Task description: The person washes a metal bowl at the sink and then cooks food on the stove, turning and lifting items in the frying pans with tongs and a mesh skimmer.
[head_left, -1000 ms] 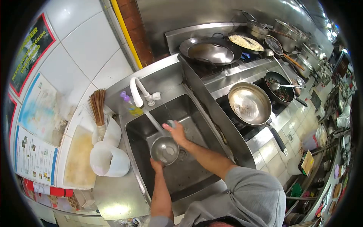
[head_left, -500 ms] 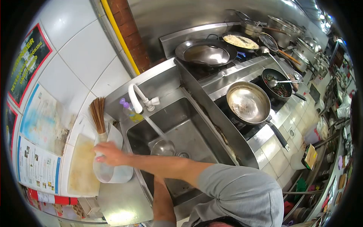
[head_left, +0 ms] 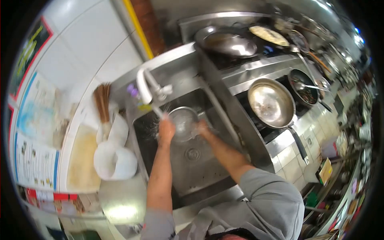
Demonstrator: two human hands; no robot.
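The round metal bowl (head_left: pixel 184 120) is inside the sink (head_left: pixel 204 176), in its far part, beyond the drain (head_left: pixel 193 154), with a hand at either side. The left hand (head_left: pixel 167 129) is at the bowl's left side, its fingers partly curled against the rim; water splashes around this hand, and blur hides how tightly they close. The right hand (head_left: pixel 203 128) is at the bowl's right side, its fingers bent toward the wall of the bowl, but splashing and motion blur them too much to tell how far open they are. At the sink's far edge stands a white faucet (head_left: pixel 143 86), its spout reaching over the basin toward the left hand, and just left of its base, at the sink's far left corner, is a bottle with a purple top (head_left: pixel 133 91). Left of the sink, a white plastic container (head_left: pixel 116 162) sits on the metal tabletop (head_left: pixel 122 200), and behind it a bristle brush (head_left: pixel 103 102) stands with its bristles up. Right of the sink is the stove (head_left: pixel 256 66), with a wide silvery pan (head_left: pixel 272 103) nearest the sink's right wall, a smaller dark pan (head_left: pixel 301 80) holding dark food and a ladle beyond it, and a wok (head_left: pixel 228 43) past the sink's far right corner.
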